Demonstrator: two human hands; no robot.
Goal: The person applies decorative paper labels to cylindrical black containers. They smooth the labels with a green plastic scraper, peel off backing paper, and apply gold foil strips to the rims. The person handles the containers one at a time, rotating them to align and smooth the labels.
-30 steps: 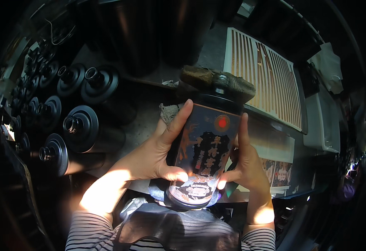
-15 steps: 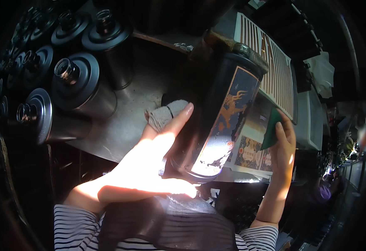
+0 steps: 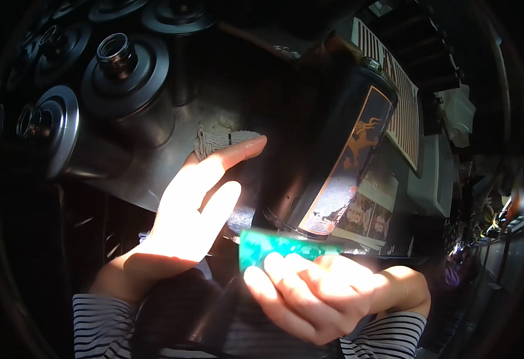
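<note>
A dark, glossy cylindrical bottle (image 3: 325,161) lies tilted on the metal worktop. On its side is a navy label (image 3: 358,155) with an orange frame and an orange creature design. My right hand (image 3: 328,293) pinches a flat green scraper (image 3: 283,246) just below the bottle's lower end. Left of the bottle, my left hand (image 3: 196,197) has thumb and forefinger spread apart. A grey knitted cloth (image 3: 223,143) with a thin black band shows beside that forefinger. Whether it is worn on the other fingers or lies behind them, I cannot tell.
Several dark canisters (image 3: 124,78) with glass-like necks crowd the left side. At the far right lies a sheet of striped strips (image 3: 387,78). Printed labels (image 3: 366,215) sit beside the bottle, near a pale tray (image 3: 432,179).
My right hand has brought the green scraper from right of the bottle to below its lower end. My left thumb has lifted away from the bottle's base.
</note>
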